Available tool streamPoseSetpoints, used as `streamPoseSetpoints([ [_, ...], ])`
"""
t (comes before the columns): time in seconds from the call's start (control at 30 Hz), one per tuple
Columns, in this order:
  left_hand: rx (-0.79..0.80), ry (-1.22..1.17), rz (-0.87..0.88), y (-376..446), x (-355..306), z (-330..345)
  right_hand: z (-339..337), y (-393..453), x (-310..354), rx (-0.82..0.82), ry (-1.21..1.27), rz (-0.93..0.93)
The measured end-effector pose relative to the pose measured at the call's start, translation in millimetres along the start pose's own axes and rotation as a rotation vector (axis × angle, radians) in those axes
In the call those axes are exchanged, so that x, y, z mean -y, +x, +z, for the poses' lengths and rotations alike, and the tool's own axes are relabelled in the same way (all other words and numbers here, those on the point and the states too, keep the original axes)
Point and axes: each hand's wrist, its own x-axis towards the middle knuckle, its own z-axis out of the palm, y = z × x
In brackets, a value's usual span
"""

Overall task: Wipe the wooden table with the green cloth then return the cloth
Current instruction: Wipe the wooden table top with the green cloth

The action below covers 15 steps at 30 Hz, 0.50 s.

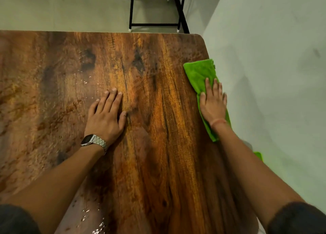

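The wooden table [144,110] fills most of the view, dark brown with strong grain. A green cloth [199,73] lies folded along the table's right edge, near the far right corner. My right hand [212,103] lies flat on the cloth with its fingers spread, pressing it onto the wood. My left hand [105,113] rests flat on the bare table near the middle, palm down, holding nothing; a metal watch sits on that wrist. Water droplets [84,80] glisten just beyond the left hand, and more droplets [95,226] show by the near edge.
A grey wall [273,74] runs right beside the table's right edge. Beyond the far edge is a grey floor with a black metal frame [153,24] on white feet. A small green scrap [258,155] shows past my right forearm.
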Motion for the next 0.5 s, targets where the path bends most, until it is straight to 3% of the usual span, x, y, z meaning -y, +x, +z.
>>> streamPoseSetpoints([
  [0.23,-0.017,0.008,0.004,0.5,0.7,3.4,4.2,82.4,101.9,0.013,-0.055,-0.109],
  [0.37,-0.017,0.022,-0.005,-0.7,0.6,2.4,21.4,37.3,152.9,0.017,-0.039,-0.242],
  [0.5,-0.013,0.024,-0.012,0.6,-1.0,1.2,30.4,-35.0,133.8,0.019,-0.032,-0.382],
])
